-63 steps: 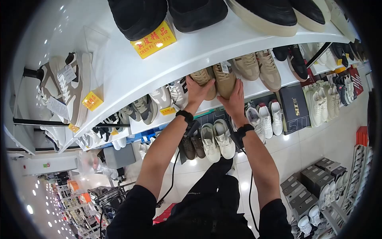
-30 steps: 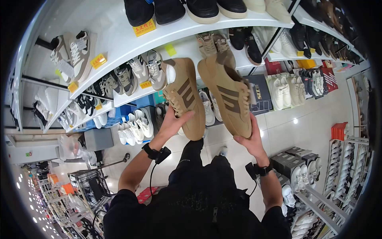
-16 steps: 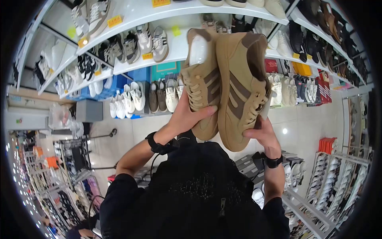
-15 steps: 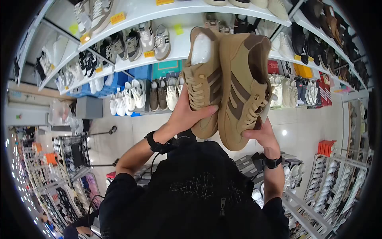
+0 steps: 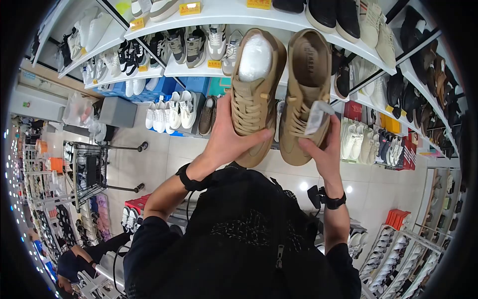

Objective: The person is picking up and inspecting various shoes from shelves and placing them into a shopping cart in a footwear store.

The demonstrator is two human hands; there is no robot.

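Note:
My left hand (image 5: pixel 226 137) is closed round the toe part of a tan lace-up shoe (image 5: pixel 247 112), whose opening is stuffed with white wrapping (image 5: pixel 255 57). Beside it, my right hand (image 5: pixel 323 147) grips a matching tan shoe (image 5: pixel 305 70) by its outer side and toe. This second shoe has nothing in its opening, and its insole shows. A small whitish tag or packet (image 5: pixel 317 117) hangs over its laces near my right fingers. Both shoes are held up in front of the shelves, toes toward me, with a narrow gap between them.
White shelves (image 5: pixel 264 19) of shoes with orange labels curve across the top. A black wire cart (image 5: pixel 92 169) and grey box (image 5: pixel 117 112) are at the left. Shoe racks (image 5: pixel 406 254) stand lower right. A seated person (image 5: pixel 74 259) is at the lower left.
The two shoes have moved apart, and the right one has turned so its opening and laces face the camera. The view has shifted, and the person at the lower left shows more.

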